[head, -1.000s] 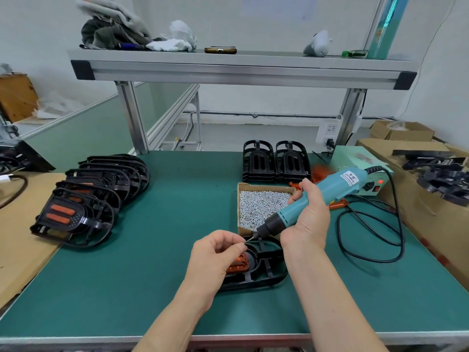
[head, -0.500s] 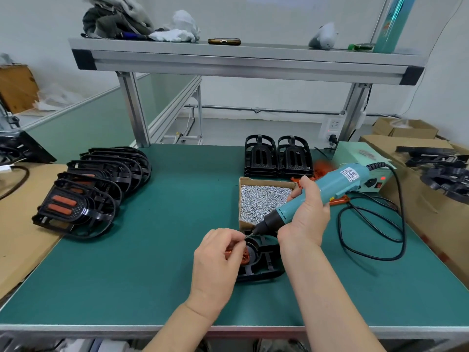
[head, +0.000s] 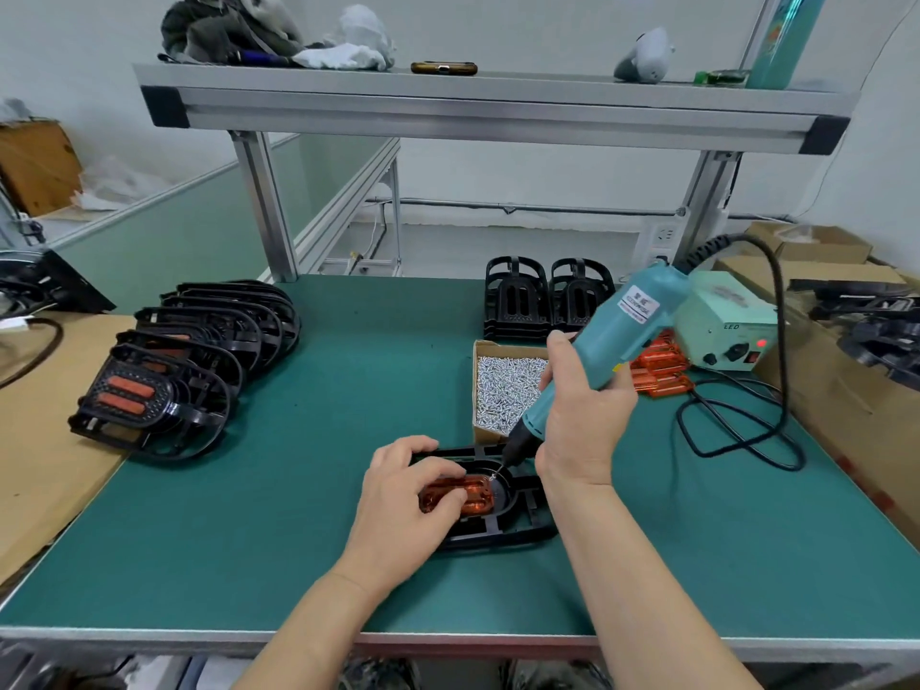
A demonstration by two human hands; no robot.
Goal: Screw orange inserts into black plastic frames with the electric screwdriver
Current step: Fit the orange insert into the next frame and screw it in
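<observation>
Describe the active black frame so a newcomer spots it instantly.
On the green bench mat, look near the front middle, just before the cardboard screw box. The black frame lies flat there under the left hand. Unlike the row of frames at the left edge and the pair at the back, it has the screwdriver tip at its orange insert.

Frame (head: 503, 530) before screw box (head: 503, 395) (touching), stacked frames (head: 189, 361) left

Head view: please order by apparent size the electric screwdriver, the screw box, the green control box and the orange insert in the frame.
1. electric screwdriver
2-3. green control box and screw box: they look alike, and the screw box is partly hidden, so I do not rank them.
4. orange insert, partly covered.
</observation>
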